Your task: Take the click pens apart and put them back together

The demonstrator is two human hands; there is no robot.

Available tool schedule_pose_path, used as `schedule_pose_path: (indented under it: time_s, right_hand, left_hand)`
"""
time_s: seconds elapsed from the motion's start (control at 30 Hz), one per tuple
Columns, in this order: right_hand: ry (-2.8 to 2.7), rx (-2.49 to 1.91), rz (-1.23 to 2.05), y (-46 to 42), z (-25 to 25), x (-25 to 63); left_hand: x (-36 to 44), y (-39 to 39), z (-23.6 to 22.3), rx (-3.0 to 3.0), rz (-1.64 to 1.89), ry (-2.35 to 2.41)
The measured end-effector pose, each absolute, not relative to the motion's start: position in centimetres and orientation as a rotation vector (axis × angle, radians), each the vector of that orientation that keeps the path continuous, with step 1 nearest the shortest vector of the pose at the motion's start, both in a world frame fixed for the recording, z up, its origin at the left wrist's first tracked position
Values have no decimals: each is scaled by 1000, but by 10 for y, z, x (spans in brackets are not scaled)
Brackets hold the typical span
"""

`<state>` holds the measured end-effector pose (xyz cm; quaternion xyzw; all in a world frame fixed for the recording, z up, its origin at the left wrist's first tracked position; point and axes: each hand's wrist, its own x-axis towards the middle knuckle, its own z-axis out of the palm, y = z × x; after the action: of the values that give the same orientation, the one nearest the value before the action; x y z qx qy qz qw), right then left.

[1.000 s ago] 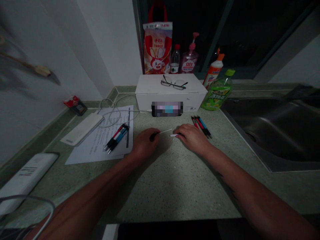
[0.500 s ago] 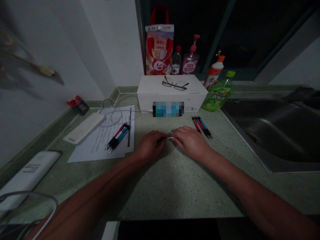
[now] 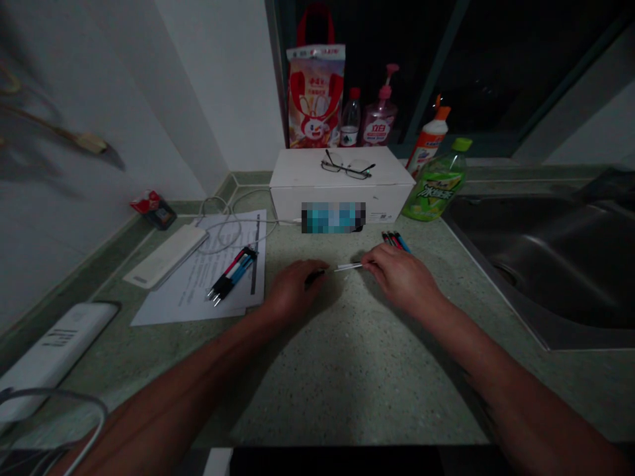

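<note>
Both my hands rest on the green speckled counter (image 3: 347, 357) in front of a white box (image 3: 342, 178). My left hand (image 3: 290, 291) is closed on the dark end of a pen (image 3: 331, 270). My right hand (image 3: 401, 274) pinches the white barrel end of the same pen. The pen lies level between the two hands, a little above the counter. Just behind my right hand lie several red and blue pens (image 3: 394, 239). A second bunch of pens (image 3: 232, 273) sits on a sheet of paper (image 3: 203, 281) to the left.
Glasses (image 3: 346, 165) lie on the white box, with a phone (image 3: 332, 217) leaning against its front. A green bottle (image 3: 435, 188), other bottles and a red bag (image 3: 315, 92) stand behind. A steel sink (image 3: 546, 264) is at right. A power bank (image 3: 166, 254) and cable lie left.
The hands came together half a second ago, joining the white piece to the pen. Now my right hand has drawn back to the right, and more of the white barrel shows between them.
</note>
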<state>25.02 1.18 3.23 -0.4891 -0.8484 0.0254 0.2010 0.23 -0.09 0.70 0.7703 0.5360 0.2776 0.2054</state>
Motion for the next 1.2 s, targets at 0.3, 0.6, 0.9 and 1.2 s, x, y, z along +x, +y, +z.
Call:
schedule_pose_path:
  time_s: [0.3,0.6,0.9,1.2]
  right_hand:
    - [-2412,-1417,158,8,30,248]
    - [-2472,-1302,378,15,28,262]
    - [-2560,-1330,413,10,26,251]
    - [-2473,-1229,413,0,26,233]
  left_hand:
    - [1,1,6,2178,722,1540]
    - [3,3,9,2511,478,1361]
    - [-5,1,13,2639,496,1365]
    - [3,-9,11,2107,850,1403]
